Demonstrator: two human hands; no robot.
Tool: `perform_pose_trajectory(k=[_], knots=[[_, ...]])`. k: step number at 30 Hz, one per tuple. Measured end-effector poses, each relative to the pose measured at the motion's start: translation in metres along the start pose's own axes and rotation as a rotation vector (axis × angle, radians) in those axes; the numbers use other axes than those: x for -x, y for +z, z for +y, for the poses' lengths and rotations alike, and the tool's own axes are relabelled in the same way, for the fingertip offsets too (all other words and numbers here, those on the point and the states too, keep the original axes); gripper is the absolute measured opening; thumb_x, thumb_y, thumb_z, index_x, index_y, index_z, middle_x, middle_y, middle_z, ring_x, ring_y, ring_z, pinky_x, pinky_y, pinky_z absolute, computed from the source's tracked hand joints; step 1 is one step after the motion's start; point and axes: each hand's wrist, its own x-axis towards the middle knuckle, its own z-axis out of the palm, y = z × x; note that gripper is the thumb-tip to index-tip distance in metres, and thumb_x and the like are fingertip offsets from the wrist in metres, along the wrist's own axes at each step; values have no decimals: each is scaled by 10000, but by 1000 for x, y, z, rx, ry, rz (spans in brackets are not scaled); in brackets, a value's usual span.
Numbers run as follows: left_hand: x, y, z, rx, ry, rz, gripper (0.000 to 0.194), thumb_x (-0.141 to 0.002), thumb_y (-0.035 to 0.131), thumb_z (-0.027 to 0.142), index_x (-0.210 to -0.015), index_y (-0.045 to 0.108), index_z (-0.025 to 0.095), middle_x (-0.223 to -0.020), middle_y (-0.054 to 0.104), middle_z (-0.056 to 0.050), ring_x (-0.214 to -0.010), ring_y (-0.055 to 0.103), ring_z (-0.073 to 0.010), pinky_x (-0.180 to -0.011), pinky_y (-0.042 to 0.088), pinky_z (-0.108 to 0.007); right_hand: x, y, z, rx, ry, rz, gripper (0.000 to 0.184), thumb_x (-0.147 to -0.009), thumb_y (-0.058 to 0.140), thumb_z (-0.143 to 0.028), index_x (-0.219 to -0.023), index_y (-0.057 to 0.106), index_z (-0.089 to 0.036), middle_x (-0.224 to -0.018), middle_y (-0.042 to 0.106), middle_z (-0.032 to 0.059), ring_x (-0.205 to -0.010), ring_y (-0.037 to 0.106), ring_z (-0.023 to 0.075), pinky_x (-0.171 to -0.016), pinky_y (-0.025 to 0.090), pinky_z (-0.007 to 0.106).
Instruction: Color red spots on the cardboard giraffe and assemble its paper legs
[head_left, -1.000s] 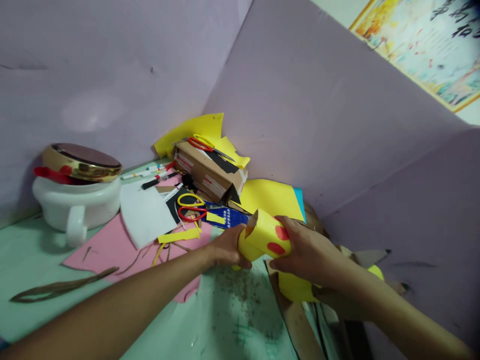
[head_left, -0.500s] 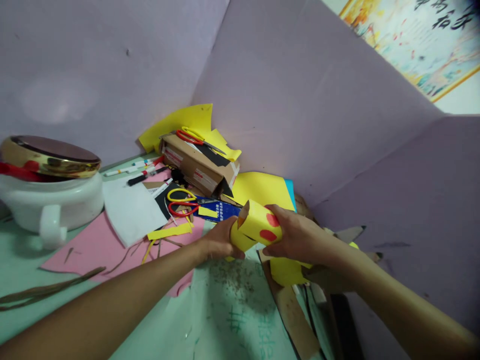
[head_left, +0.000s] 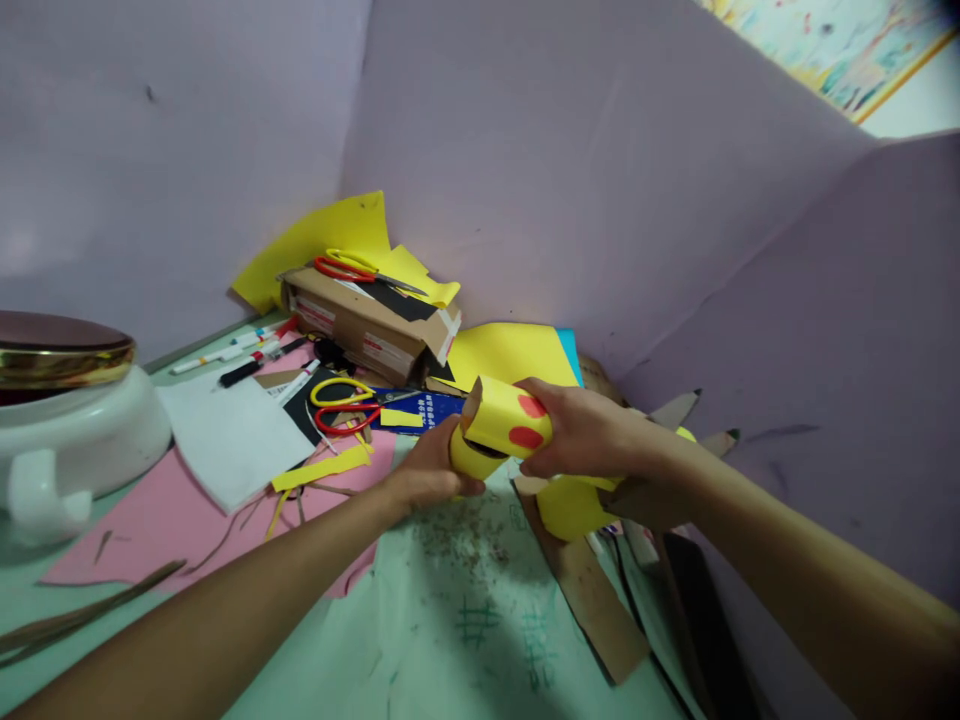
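Both my hands hold a yellow paper-covered box (head_left: 501, 425) with two red oval spots on its side and an open cardboard end. My left hand (head_left: 425, 470) grips its lower left end from beneath, fingers curled. My right hand (head_left: 581, 432) wraps over its right side, thumb near the red spots. Below the box a yellow paper shape (head_left: 571, 505) lies on a brown cardboard strip (head_left: 592, 600).
Yellow and red scissors (head_left: 341, 405) lie on a blue packet behind the box. A cardboard carton (head_left: 367, 325) bears another pair of scissors. Pink paper (head_left: 150, 520), white sheet (head_left: 225, 440), markers (head_left: 240, 350) and a white pot with a gold lid (head_left: 67, 420) sit left. Purple boards wall the corner.
The view has swung right, so everything shifted left in frame. My hands still hold the yellow box, which has turned slightly and shows its open end more.
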Motion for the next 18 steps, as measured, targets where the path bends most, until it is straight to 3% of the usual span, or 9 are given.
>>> perform_pose_trajectory(k=[10,18], knots=[[-1,3,11,-76,-73,41,612,-500,763,129,-1079,572,180,-1045,688,-54,-998,616,-308,-836,490,-428,-9,1,14,-34,-31,10,446,-599,750,-310,-998,577,-211,-808,668,9,-681,615,186,-525,411,243],[-3,5,8,-22,-77,68,549,-498,759,129,-1028,626,182,-1021,719,-52,-979,635,-307,-827,512,-435,-11,9,9,61,8,27,590,-603,753,-380,-1126,550,-198,-849,685,58,-698,641,239,-535,421,281]])
